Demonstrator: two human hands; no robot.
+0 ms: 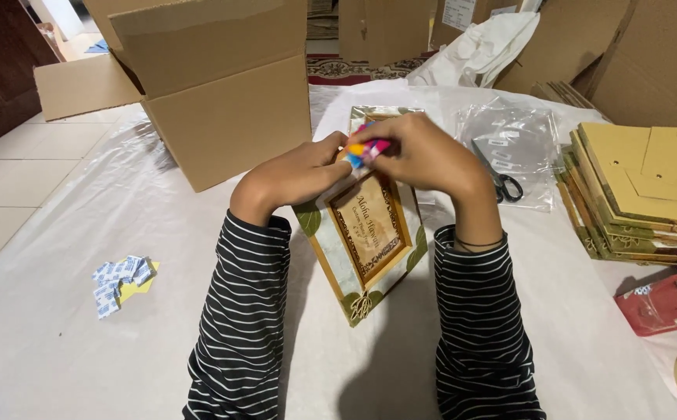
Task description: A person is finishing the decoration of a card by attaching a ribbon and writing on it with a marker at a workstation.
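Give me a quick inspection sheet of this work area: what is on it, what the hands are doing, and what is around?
Surface: table under a white sheet and clear plastic film.
Job's things: decorated picture frame, lying flat; small colourful piece pinched above its top edge.
Clutter: small white-and-blue packets; scissors on clear plastic bags; stack of frames face down; red tool.
Grippers: left hand and right hand both grip the colourful piece.
Cables: nothing seen.
Surroundings: open cardboard box; flat cardboard behind; tiled floor.
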